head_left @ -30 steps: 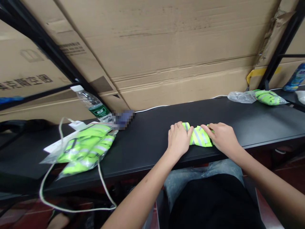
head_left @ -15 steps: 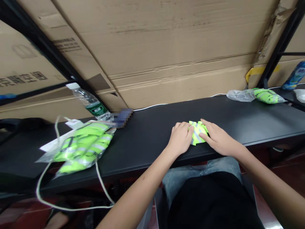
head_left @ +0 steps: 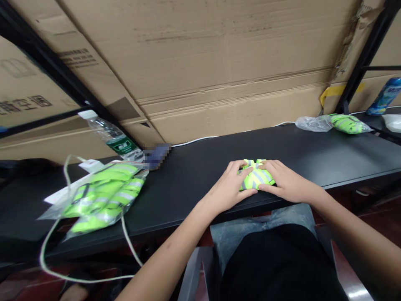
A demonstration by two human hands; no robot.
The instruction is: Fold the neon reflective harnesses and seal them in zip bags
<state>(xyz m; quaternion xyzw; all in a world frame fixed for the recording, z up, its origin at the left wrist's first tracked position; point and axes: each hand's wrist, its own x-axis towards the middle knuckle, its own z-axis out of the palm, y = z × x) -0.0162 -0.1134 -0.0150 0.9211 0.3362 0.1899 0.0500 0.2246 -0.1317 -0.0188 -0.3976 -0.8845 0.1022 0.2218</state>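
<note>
A small folded reflective vest (head_left: 256, 179), neon yellow-green with grey stripes, lies on the black table close to its front edge. My left hand (head_left: 233, 184) grips its left side, thumb along the near edge and fingers over the top. From the right, my right hand (head_left: 282, 179) holds the other side, its thumb low and its fingers curled over the far edge. The two thumb tips come close together at the near edge. Parts of the vest are hidden under my fingers.
Bagged green reflective items (head_left: 106, 194) lie at left, with a white cable (head_left: 42, 251) looping around them. Behind them lean a water bottle (head_left: 120, 144) and a blurred dark object (head_left: 156, 156). Another bagged vest (head_left: 349, 124) and a blue bottle (head_left: 384, 97) are at right. Cardboard (head_left: 225, 62) backs the table.
My left hand has turned, its thumb now along the vest's near edge. My right thumb has moved down to that edge too. The folded vest looks wider and more compact. The view has shifted slightly.
</note>
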